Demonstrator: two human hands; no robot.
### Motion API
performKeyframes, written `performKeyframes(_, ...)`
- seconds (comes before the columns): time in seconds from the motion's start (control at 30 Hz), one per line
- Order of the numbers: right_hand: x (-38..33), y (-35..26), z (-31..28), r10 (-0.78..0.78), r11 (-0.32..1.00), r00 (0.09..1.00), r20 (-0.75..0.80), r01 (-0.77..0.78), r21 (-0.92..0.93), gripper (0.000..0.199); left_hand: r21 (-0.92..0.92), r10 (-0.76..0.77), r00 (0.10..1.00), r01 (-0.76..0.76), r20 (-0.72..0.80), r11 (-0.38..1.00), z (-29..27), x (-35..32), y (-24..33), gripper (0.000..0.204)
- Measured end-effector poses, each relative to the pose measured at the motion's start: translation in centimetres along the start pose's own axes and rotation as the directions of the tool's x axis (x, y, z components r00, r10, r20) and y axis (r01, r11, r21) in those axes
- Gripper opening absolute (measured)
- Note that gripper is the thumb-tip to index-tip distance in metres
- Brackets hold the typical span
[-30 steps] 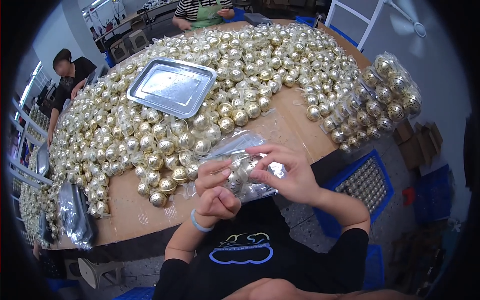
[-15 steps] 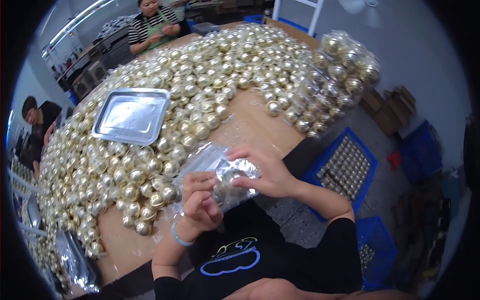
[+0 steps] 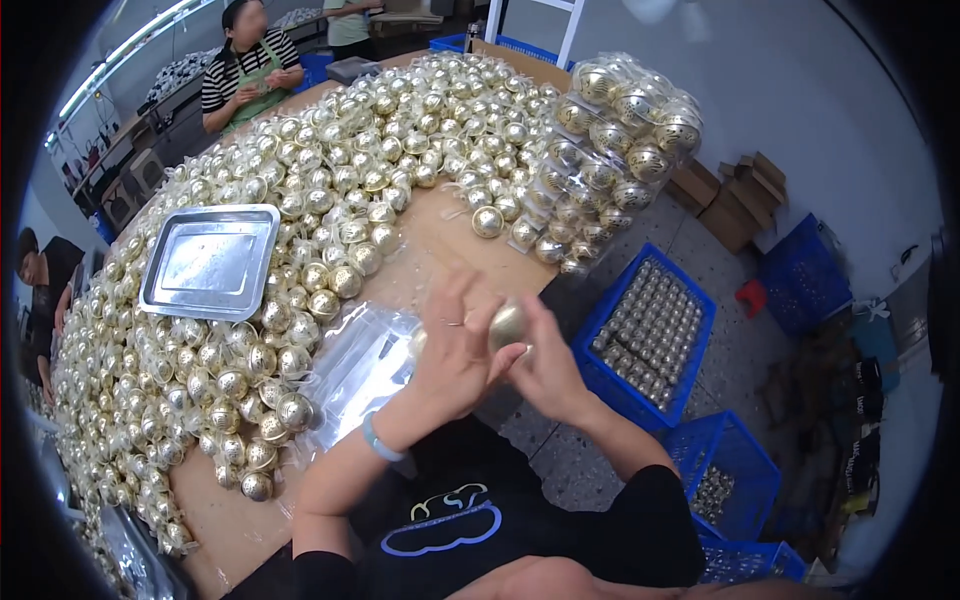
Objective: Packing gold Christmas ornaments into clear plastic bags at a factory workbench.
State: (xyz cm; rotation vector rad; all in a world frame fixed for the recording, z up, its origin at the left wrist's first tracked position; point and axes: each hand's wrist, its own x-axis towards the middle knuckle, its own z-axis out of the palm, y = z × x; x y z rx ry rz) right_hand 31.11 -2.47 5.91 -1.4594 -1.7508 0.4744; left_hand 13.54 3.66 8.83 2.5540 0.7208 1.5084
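Between my two hands, above the near edge of the table, is a shiny gold ball (image 3: 508,325). My right hand (image 3: 548,368) curls round its right side. My left hand (image 3: 455,355), with a ring and a pale blue wristband, closes on its left side, some fingers raised. Part of a second pale gold ball (image 3: 418,341) shows beside the left hand; whether that hand holds it I cannot tell. Left of my hands, a pile of flat clear plastic bags (image 3: 365,375) lies on the table.
Bagged gold balls (image 3: 330,180) heap over the table (image 3: 440,235), a metal tray (image 3: 215,262) on top. Bagged balls (image 3: 615,150) stack at the right edge. Blue crates (image 3: 640,410) with balls stand on the floor at right. Co-workers (image 3: 250,70) are at far left.
My hands have come off the clear plastic bag and moved up and right, now on a bare gold ball. The clear bags lie on the table. My view has shifted right.
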Motion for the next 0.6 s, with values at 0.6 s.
performKeyframes(0.6,3.0,6.6,10.2,-0.390,0.897,0.720,-0.573,0.158,-0.413,0.068,0.330,-0.502,0.861,0.498,-0.080,0.802,-10.0,-19.0,-5.9,0.080)
